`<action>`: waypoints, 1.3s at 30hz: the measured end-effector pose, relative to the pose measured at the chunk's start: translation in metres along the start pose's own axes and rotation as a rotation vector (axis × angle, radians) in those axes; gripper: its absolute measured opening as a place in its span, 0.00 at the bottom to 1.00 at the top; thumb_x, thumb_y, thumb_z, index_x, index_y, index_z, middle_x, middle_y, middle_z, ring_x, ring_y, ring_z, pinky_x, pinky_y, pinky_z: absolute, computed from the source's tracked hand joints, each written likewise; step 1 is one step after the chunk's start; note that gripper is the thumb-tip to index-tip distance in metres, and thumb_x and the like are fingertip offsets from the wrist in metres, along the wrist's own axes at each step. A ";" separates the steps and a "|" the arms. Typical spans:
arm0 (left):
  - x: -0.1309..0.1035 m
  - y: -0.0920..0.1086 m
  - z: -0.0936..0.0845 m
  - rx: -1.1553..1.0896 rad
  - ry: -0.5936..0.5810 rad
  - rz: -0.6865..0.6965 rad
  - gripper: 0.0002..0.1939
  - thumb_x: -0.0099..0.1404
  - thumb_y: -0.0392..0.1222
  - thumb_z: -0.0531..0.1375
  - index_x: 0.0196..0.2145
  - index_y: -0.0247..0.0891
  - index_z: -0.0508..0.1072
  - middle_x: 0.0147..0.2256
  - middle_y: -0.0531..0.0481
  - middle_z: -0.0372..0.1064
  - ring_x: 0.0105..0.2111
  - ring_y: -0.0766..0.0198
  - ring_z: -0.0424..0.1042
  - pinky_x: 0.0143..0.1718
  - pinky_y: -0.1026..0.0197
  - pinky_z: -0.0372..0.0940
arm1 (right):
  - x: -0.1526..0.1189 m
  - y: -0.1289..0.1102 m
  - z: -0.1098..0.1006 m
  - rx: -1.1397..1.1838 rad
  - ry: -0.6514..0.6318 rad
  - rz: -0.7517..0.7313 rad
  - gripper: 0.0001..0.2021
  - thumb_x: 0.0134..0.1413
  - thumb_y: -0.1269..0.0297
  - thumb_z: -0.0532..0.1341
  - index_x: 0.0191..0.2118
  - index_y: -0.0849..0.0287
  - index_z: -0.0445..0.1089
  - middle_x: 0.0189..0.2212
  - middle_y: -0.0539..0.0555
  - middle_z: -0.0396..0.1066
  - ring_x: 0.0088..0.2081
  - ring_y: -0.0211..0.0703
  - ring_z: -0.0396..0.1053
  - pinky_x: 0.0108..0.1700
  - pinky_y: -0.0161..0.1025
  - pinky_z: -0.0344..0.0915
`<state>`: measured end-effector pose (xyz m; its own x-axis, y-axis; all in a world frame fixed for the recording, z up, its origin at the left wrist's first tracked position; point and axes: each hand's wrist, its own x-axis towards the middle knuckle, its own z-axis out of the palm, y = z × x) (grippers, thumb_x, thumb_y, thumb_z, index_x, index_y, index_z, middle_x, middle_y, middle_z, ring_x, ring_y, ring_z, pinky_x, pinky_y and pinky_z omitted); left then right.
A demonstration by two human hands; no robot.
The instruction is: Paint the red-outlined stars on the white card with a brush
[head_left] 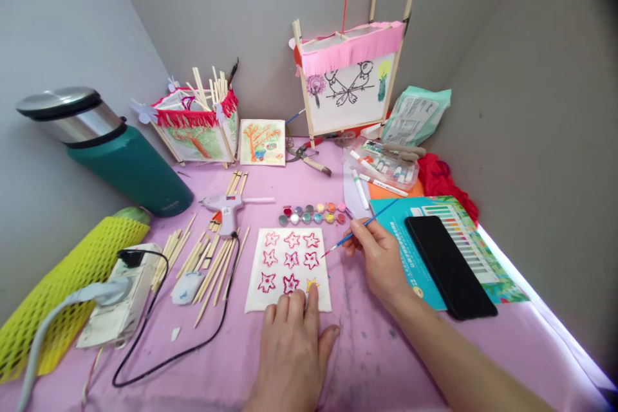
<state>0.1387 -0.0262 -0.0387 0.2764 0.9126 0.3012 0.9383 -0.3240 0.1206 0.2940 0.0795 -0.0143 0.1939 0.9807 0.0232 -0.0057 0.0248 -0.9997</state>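
A square white panel (255,270) lies on the table, painted with rows of red star-shaped flowers and one yellow star at its lower right. My left hand (293,341) rests flat on its near edge, fingers outstretched, the index fingertip at the yellow star. In my right hand (374,251) is a thin blue paintbrush (356,234), pinched between thumb and fingers. Its reddish tip points left, close to the panel's right edge; whether it touches the panel I cannot tell. Just beyond the panel stand two rows of small paint pots (318,214), one with its lid up.
Left are a glue gun (228,209), wooden sticks (219,264), a power strip (118,302) with cords and a teal bottle (130,158). A phone (449,267) lies on a booklet (410,270) at right. Behind stand two paper lanterns (355,90), pliers (309,158) and a marker box (386,164).
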 end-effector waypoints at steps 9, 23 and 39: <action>-0.004 -0.003 0.001 -0.010 0.113 0.069 0.21 0.63 0.44 0.56 0.52 0.31 0.68 0.52 0.40 0.65 0.40 0.54 0.63 0.39 0.52 0.60 | -0.001 -0.001 0.004 0.000 0.004 0.003 0.15 0.55 0.53 0.60 0.24 0.59 0.68 0.18 0.46 0.66 0.22 0.36 0.64 0.31 0.36 0.60; 0.001 -0.002 0.003 0.046 0.068 0.069 0.24 0.62 0.47 0.58 0.53 0.34 0.68 0.51 0.46 0.68 0.38 0.55 0.62 0.38 0.52 0.59 | 0.001 -0.001 0.003 -0.003 0.000 0.000 0.16 0.55 0.53 0.60 0.24 0.59 0.68 0.18 0.47 0.67 0.22 0.37 0.64 0.31 0.36 0.61; -0.003 -0.002 0.006 0.002 0.135 0.079 0.22 0.63 0.44 0.55 0.52 0.30 0.68 0.52 0.44 0.67 0.41 0.53 0.61 0.42 0.51 0.58 | 0.022 -0.021 0.036 -0.192 -0.112 -0.292 0.09 0.57 0.57 0.58 0.33 0.57 0.69 0.25 0.50 0.72 0.23 0.37 0.66 0.28 0.35 0.61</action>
<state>0.1378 -0.0266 -0.0457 0.3189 0.8426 0.4340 0.9152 -0.3928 0.0901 0.2632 0.1077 0.0081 0.0510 0.9531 0.2984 0.2204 0.2806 -0.9342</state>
